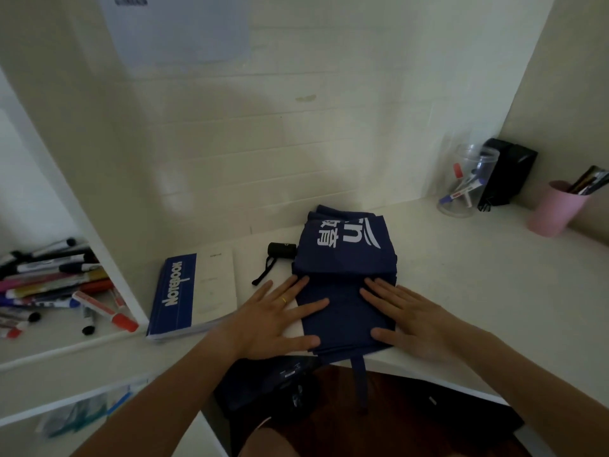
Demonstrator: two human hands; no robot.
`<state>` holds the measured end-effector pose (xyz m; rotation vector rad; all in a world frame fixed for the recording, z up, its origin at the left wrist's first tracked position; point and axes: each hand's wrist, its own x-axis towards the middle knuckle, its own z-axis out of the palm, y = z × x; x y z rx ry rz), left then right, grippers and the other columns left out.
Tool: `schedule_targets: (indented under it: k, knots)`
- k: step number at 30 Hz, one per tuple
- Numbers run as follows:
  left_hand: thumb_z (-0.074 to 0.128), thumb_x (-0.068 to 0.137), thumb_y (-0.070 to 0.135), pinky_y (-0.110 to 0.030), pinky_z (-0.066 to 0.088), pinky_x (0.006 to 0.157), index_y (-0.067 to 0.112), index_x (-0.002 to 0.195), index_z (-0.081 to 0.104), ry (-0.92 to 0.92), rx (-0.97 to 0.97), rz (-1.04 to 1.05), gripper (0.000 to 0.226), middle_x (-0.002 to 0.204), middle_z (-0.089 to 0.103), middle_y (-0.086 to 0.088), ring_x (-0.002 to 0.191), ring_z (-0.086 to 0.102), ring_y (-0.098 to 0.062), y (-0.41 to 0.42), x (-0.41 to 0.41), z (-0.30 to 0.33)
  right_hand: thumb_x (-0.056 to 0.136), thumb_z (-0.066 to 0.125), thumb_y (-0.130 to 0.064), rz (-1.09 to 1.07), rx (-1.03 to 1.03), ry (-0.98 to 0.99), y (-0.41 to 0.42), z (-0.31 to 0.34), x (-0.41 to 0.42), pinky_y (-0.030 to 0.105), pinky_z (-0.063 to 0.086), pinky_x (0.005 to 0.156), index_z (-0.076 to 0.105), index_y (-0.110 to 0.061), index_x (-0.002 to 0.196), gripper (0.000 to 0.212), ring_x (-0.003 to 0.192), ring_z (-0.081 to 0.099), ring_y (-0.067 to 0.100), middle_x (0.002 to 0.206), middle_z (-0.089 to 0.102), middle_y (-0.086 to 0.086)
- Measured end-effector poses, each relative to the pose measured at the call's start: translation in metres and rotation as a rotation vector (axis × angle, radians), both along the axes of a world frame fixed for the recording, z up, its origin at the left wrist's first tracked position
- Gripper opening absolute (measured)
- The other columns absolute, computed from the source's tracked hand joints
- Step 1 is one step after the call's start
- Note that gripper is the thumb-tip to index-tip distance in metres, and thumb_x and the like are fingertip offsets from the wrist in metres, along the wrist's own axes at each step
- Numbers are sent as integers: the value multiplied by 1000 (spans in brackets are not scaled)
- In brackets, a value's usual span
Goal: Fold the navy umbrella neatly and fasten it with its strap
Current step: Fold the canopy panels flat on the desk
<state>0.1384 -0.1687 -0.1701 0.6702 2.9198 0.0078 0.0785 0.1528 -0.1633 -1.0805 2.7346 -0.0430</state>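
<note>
Navy fabric lies flat at the near edge of the white desk [461, 275], and that is the umbrella [346, 275], its panels pressed into a broad pad with white lettering on the far half. The left hand [276, 318] is spread open, palm down, fingers reaching onto the cloth's left edge; the right hand [412, 318] mirrors it on the right edge, also flat and gripping nothing. They look placed that way to pin the pleats and squeeze the air out, so the folds hold while the canopy gets rolled. The strap [359, 380] dangles off the desk edge toward the person's lap, unfastened, handy for the wrap to come. The black handle [281, 249] pokes out to the left, its wrist cord trailing on the desk beside a blue notebook [184, 291]. Rolling and fastening, by the look of it, are not yet done.
</note>
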Motion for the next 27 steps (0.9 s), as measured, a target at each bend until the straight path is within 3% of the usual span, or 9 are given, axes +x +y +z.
schedule_targets:
  k: [2, 5, 7, 9, 13, 17, 19, 21, 27]
  knots:
    - [22, 92, 83, -47, -12, 125, 65, 147, -17, 7, 0, -5, 69, 167, -26, 4, 152, -28, -13, 2, 0, 2, 90, 41, -73, -77, -182, 17, -3, 15, 4, 28, 14, 123, 26, -43, 154, 72, 146, 13, -3, 161, 14, -23]
    - [22, 92, 82, -45, -12, 125, 63, 150, -12, 37, 2, -18, 70, 168, -24, 3, 153, -25, -15, 4, 0, 4, 86, 67, -54, -358, -783, 310, -17, 45, -9, 29, 49, 92, 72, -30, 111, 35, 101, 63, 5, 113, 70, -14]
    - [23, 92, 82, -45, -11, 126, 62, 151, -9, 53, 1, -18, 70, 168, -23, 2, 154, -23, -15, 5, 0, 5, 84, 71, -46, -668, -958, 274, -26, 68, -32, 31, 51, 81, 74, -24, 95, 25, 85, 65, 11, 95, 72, -8]
    - [22, 92, 82, -44, -11, 126, 60, 152, -8, 62, -8, -13, 70, 169, -22, 1, 154, -23, -16, 7, 2, 6, 83, 74, -41, -840, -959, -31, -35, 84, -53, 31, 51, 78, 74, -15, 91, 27, 81, 63, 14, 92, 73, 1]
    - [24, 93, 81, -41, -15, 124, 59, 153, -5, 86, -3, 1, 71, 169, -22, 0, 154, -24, -17, 11, 5, 9, 78, 83, -24, -899, -1052, -421, -50, 95, -71, 26, 45, 57, 74, -3, 95, 28, 69, 59, 16, 93, 71, 10]
    - [24, 93, 80, -40, -15, 123, 58, 154, -4, 111, -11, -3, 71, 168, -22, -1, 154, -23, -17, 12, 9, 10, 74, 87, -14, -968, -1152, -510, -53, 96, -78, 32, 52, 66, 68, 4, 109, 43, 78, 61, 23, 100, 72, 16]
    - [24, 93, 80, -39, -16, 123, 58, 154, -4, 121, -13, -3, 71, 169, -22, -1, 154, -23, -17, 12, 10, 9, 74, 86, -10, -1003, -1203, -581, -52, 99, -78, 24, 56, 51, 65, 4, 109, 43, 72, 63, 20, 93, 71, 13]
    - [23, 93, 81, -40, -15, 124, 58, 154, -3, 130, -21, 2, 71, 169, -21, -2, 155, -22, -17, 12, 10, 9, 75, 85, -8, -1004, -1236, -615, -53, 103, -73, 15, 43, 34, 64, 2, 107, 39, 66, 59, 17, 84, 67, 8]
    - [25, 92, 80, -42, -9, 126, 52, 157, 8, 182, 12, 26, 73, 170, -17, 0, 156, -16, -16, 13, 14, 8, 76, 85, -14, -813, -1348, -636, -45, 108, -55, 22, 48, 57, 72, -6, 107, 35, 78, 64, 17, 99, 75, 8]
